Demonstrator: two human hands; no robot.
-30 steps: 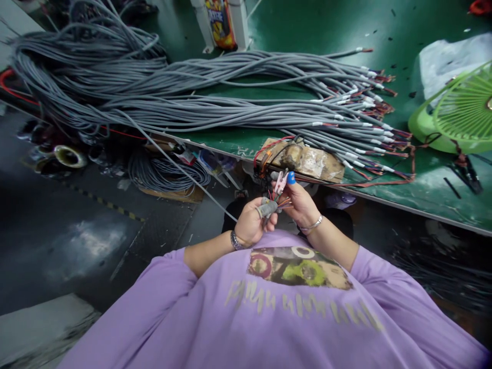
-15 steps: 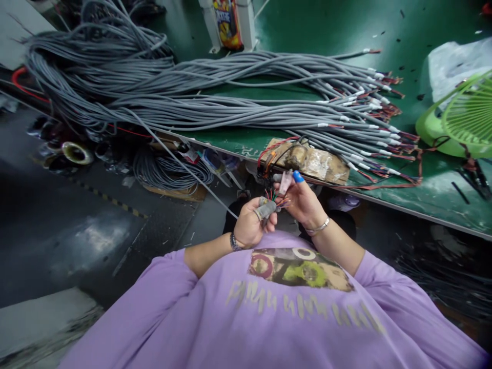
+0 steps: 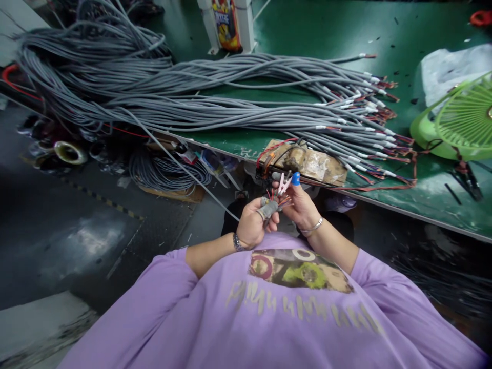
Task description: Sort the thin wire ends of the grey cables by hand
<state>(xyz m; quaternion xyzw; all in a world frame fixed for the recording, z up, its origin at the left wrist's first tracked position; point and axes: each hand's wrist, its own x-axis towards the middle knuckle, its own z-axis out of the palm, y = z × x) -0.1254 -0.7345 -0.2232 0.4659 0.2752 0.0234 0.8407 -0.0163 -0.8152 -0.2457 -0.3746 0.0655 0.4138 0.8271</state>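
Observation:
My left hand (image 3: 251, 225) is closed round the end of a grey cable (image 3: 215, 198), with grey coverings on its thumb and a finger. Thin coloured wires (image 3: 285, 201) fan out past its fingertips toward the right hand. Between the fingers of my right hand (image 3: 306, 209) is a small pink clip (image 3: 285, 183), shaped like a clothes peg, its two arms crossed in an X. A blue cover (image 3: 295, 178) sits on a right fingertip. The clip is just above the wires; whether it touches them I cannot tell.
Many grey cables (image 3: 230, 110) with white-banded ends lie across the green table (image 3: 326, 25). A taped cardboard piece (image 3: 315, 163) sits at its near edge. At right are a green fan (image 3: 430, 130) and black-handled pliers (image 3: 469, 179). A cable coil (image 3: 165, 171) lies below the table.
The pink clip has turned in my right hand, so its crossed arms now show. My left hand keeps its hold on the cable. The whole view has shifted slightly.

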